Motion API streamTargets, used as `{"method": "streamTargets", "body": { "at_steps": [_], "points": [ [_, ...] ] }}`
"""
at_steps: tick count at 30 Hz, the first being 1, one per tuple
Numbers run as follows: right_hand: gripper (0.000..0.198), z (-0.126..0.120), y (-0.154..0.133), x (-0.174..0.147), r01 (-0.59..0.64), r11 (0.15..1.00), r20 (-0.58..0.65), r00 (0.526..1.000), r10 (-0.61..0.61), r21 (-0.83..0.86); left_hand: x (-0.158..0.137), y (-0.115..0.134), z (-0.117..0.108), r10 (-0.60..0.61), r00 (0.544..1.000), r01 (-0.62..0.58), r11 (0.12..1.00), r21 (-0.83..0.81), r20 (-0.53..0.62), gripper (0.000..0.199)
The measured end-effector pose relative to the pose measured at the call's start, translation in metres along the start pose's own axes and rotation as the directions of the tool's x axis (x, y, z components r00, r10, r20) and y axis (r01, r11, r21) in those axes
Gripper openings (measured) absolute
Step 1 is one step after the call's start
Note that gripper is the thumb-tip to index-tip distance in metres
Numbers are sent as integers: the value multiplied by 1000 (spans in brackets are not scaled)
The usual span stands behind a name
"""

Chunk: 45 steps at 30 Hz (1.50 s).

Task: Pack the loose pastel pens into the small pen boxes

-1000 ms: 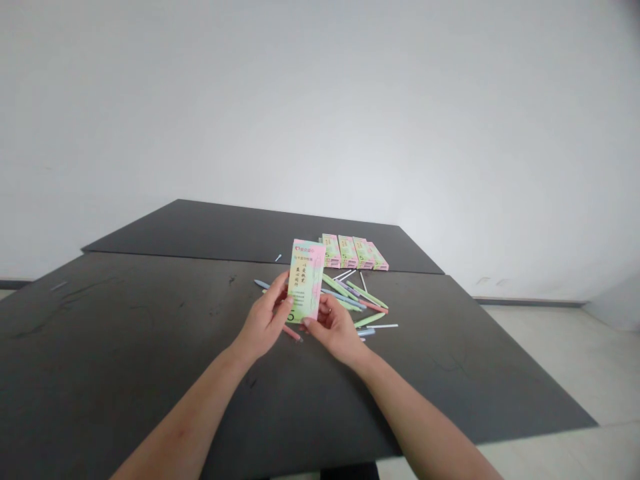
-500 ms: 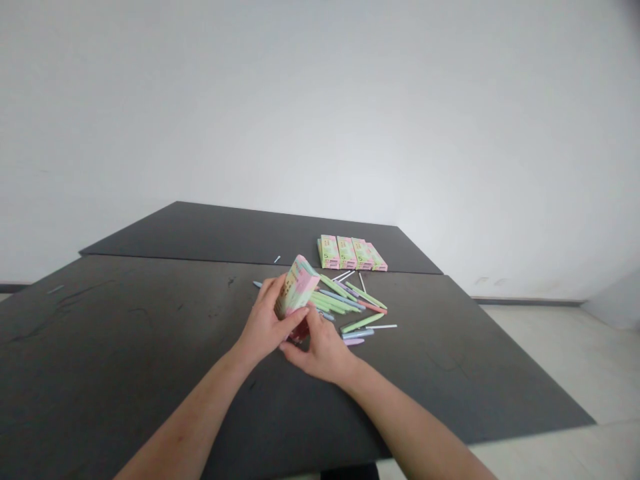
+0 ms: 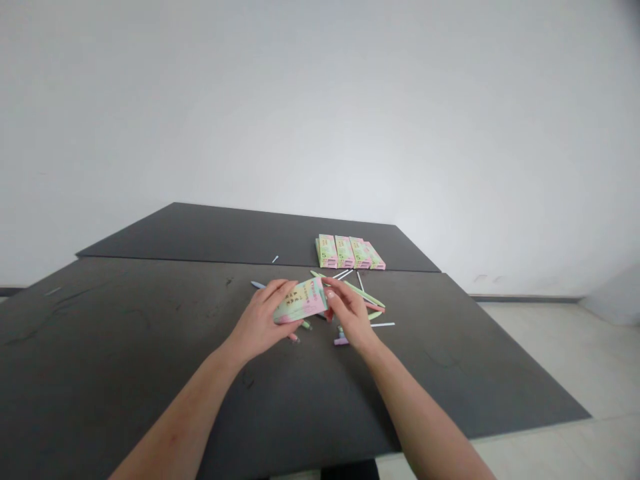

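A small pink, green and yellow cardboard box (image 3: 301, 301) lies tilted in my left hand (image 3: 260, 320), its printed face turned up toward me. The left fingers wrap over its far edge with the thumb along the near side. My right hand (image 3: 353, 317) pinches at the box's right end, thumb and fingertips on the edge there. Whether that end is open I cannot tell. Beneath both hands lie scattered pens, among them a green pen (image 3: 369, 295) and a purple pen (image 3: 341, 341), with several partly hidden by the box and hands.
Several matching boxes (image 3: 344, 252) stand in a row toward the back of the dark table (image 3: 150, 373). White sticks (image 3: 383, 325) lie among the pens, and one small pale piece (image 3: 275, 259) sits farther left. A pale wall (image 3: 300, 120) rises behind.
The box has swung from standing steeply to lying nearly flat, its end now pointing right. My right hand has moved up and right from the box's lower end to that right end.
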State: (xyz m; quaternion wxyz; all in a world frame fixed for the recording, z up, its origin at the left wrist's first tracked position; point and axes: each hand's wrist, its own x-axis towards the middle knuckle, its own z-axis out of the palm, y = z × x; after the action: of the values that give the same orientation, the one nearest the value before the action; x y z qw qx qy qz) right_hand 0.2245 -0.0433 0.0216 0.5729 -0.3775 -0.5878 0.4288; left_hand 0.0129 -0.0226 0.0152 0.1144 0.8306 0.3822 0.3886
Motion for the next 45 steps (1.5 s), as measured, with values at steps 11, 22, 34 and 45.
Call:
{"method": "streamTargets", "body": {
  "at_steps": [11, 22, 34, 45],
  "points": [
    [37, 0, 13, -3, -22, 962, 108, 993, 54, -273, 1, -5, -3, 65, 989, -92, 972, 214, 129, 62],
    [37, 1, 9, -4, 24, 902, 104, 994, 23, -430, 2, -9, -3, 33, 984, -67, 979, 194, 176, 65],
    [31, -3, 17, -2, 46, 982, 85, 996, -31, -185, 2, -17, -7, 20, 985, -53, 981, 189, 173, 61],
    [43, -5, 29, 3, 10, 992, 71, 997, -1, -129, 3, -27, -12, -14, 994, -14, 969, 246, 112, 56]
  ]
}}
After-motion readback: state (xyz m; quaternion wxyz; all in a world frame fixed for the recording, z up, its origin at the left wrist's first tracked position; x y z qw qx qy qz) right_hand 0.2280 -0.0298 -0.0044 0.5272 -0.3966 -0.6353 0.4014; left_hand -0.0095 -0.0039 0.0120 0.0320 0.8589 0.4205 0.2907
